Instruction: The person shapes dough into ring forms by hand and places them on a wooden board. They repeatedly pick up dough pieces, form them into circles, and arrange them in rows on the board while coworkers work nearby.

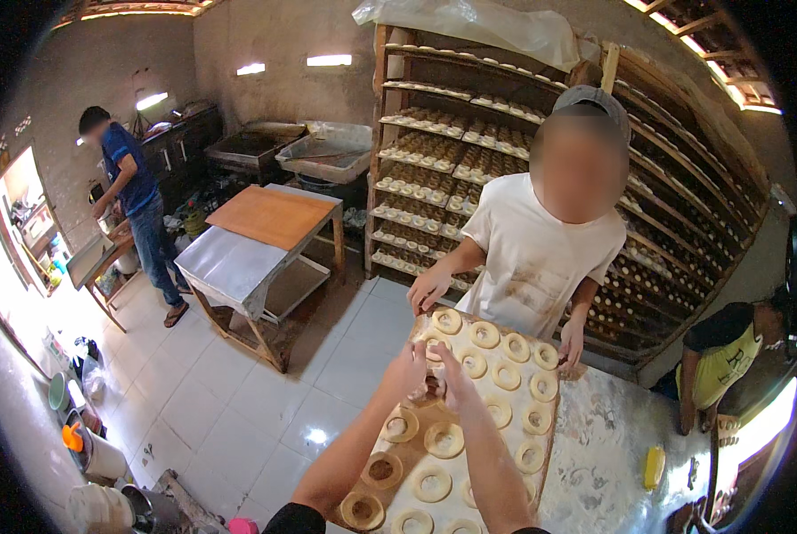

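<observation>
A board (469, 427) dusted with flour carries rows of pale dough rings (444, 438). My left hand (410, 372) and my right hand (452, 378) are close together over its upper left part, fingers curled at one ring that they partly cover; what they grip is hidden. Across from me, a co-worker (536, 240) in a white T-shirt and cap has one hand (429, 287) at the board's far left corner and the other (572, 343) by its right corner.
A tall rack (376, 133) holds several trays of dough rings. A wooden-topped metal table (247, 227) stands left, near basins (323, 156). Another person (131, 205) works at the far left; one in yellow (728, 365) bends at right. A floury counter (594, 445) extends right, bearing a yellow object (655, 467).
</observation>
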Action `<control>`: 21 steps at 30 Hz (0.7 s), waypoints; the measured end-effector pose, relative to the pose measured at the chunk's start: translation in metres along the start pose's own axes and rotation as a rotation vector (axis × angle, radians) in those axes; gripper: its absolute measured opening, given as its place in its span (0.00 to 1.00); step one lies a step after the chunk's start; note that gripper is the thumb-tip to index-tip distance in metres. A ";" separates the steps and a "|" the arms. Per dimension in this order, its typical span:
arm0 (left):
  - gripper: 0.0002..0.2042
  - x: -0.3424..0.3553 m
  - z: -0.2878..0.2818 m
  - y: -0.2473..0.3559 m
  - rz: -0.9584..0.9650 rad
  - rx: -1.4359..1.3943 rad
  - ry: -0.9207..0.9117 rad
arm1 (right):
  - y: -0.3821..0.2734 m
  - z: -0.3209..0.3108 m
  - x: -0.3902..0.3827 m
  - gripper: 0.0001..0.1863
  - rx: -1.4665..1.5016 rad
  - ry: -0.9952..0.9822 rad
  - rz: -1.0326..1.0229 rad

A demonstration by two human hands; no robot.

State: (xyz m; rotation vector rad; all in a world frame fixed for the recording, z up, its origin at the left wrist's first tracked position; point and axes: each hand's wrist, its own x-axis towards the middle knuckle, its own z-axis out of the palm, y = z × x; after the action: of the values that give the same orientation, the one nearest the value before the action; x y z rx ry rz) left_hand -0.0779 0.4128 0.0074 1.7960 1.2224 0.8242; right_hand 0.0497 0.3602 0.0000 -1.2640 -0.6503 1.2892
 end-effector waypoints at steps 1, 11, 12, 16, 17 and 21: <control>0.23 0.015 -0.003 -0.002 -0.040 0.099 0.018 | -0.007 0.001 0.008 0.38 -0.320 0.141 -0.052; 0.33 0.016 -0.014 -0.057 0.047 0.817 -0.232 | 0.005 0.014 0.006 0.46 -1.643 0.193 -0.117; 0.34 0.014 -0.012 -0.059 0.038 0.762 -0.226 | 0.011 0.016 0.008 0.46 -1.731 0.224 -0.170; 0.41 0.016 -0.007 -0.058 0.004 0.701 -0.237 | 0.015 0.022 0.013 0.47 -1.736 0.257 -0.187; 0.43 0.017 -0.007 -0.056 -0.008 0.713 -0.238 | 0.011 0.024 0.011 0.48 -1.756 0.267 -0.195; 0.37 0.006 -0.024 -0.046 0.089 0.642 -0.147 | -0.022 0.020 -0.023 0.48 -1.675 0.240 -0.240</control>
State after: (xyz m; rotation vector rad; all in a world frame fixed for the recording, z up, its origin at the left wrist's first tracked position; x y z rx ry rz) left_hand -0.1162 0.4344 -0.0209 2.3839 1.4159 0.3453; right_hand 0.0329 0.3491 0.0325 -2.4349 -1.7650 0.1149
